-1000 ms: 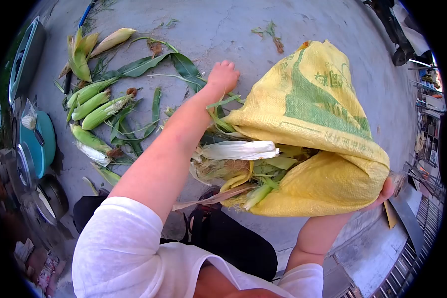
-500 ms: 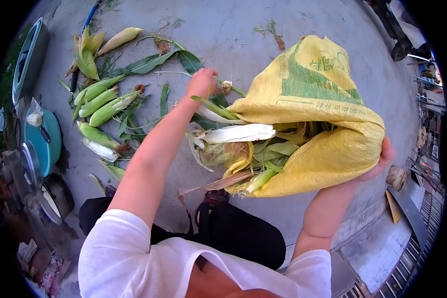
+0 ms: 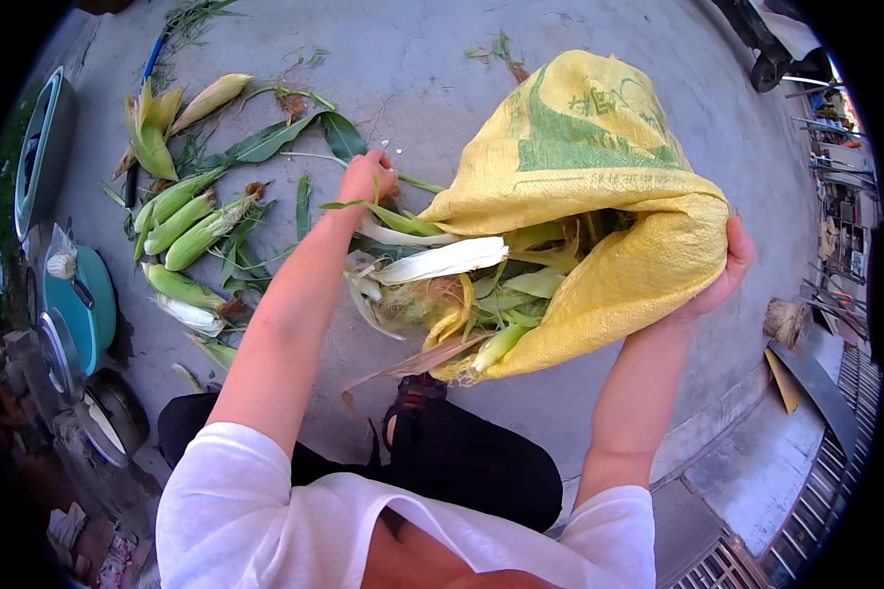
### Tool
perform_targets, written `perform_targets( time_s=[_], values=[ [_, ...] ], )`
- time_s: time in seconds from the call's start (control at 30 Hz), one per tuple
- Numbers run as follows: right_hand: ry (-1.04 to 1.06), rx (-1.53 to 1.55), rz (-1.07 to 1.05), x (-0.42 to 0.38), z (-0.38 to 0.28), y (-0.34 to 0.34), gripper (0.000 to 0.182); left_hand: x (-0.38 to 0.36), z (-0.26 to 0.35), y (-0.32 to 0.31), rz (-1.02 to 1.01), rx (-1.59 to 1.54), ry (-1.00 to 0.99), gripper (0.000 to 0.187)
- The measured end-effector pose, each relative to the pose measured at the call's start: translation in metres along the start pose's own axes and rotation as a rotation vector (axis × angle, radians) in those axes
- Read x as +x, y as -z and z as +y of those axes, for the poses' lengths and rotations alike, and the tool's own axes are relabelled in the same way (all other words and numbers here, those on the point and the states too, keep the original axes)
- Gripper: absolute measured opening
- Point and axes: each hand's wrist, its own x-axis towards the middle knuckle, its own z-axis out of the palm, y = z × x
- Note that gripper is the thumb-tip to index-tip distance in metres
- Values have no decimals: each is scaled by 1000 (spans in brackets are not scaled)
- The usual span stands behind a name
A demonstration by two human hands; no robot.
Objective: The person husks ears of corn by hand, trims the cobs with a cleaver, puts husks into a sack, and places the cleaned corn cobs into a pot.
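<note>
A yellow woven sack point(image 3: 619, 324) with green print lies on its side, its mouth facing left and stuffed with corn husks point(image 3: 535, 285). My right hand point(image 3: 725, 273) grips the sack's closed end at the right. Left of the mouth, my left hand point(image 3: 368, 179) is low over the ground with its fingers curled; what they hold, if anything, is hidden. Just below that hand, a green leaf and a pale husk point(image 3: 447, 261) spill out, with brown corn silk point(image 3: 437, 299) beneath. A long green leaf point(image 3: 275, 142) reaches toward my left hand from the left.
Several ears of corn point(image 3: 201, 236) lie in their husks on the concrete floor at the left. Farther left are a teal basin point(image 3: 93, 294), a pot point(image 3: 113, 417) and a grey-green tub point(image 3: 44, 147). A metal grate point(image 3: 805, 506) is at lower right.
The camera view has shifted, so the sack and both hands sit farther left. The pale knob beside my left hand no longer shows; small white bits now lie near its fingers. My right hand keeps its grip.
</note>
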Motion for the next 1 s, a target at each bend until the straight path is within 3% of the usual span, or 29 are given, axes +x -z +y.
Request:
perform_targets(
  time_s=[0.03,0.1,0.17,0.23,0.3,0.33,0.4,0.47,0.53,0.6,0.67,0.73,0.8,0.9,0.97,1.0],
  values=[
    [5,6,-9,4,2,-1,55,-6,0,12,10,4,-3,13],
    [10,19,23,14,7,-2,52,-26,7,46,131,-928,14,16],
    [-6,48,-13,19,14,-13,49,-80,53,84,97,-1309,-206,15],
    [-15,29,-1,16,13,-18,48,-139,105,87,-68,-1468,-407,19],
    [-12,7,20,20,13,-15,45,-158,134,81,-162,-770,-629,25],
    [-11,25,50,20,12,-17,40,-157,130,81,-158,-774,-635,25],
    [-33,29,43,18,5,-17,35,-140,102,73,274,-596,-641,27],
    [-2,13,18,20,-6,-10,35,-124,35,67,357,-830,-180,26],
    [-6,37,1,19,-14,-3,33,-119,-50,39,348,-703,71,26],
    [14,3,27,16,-18,-10,34,-143,-73,22,232,-791,294,28],
    [54,-73,87,12,-22,-20,35,-166,-49,22,-168,-1224,640,36],
    [50,-71,59,13,-30,-17,35,-172,-44,2,-759,-1655,594,44],
    [57,-65,22,16,-34,-16,34,-166,-15,-17,-760,-1646,456,45],
    [92,-85,16,23,-43,-19,34,-142,29,-24,-493,-1820,142,45],
    [122,-196,-21,24,-69,-19,33,-123,65,-12,-314,-1605,-7,45],
    [143,-202,-16,25,-86,-17,33,-136,112,46,-247,-1408,-105,45]
  ],
)
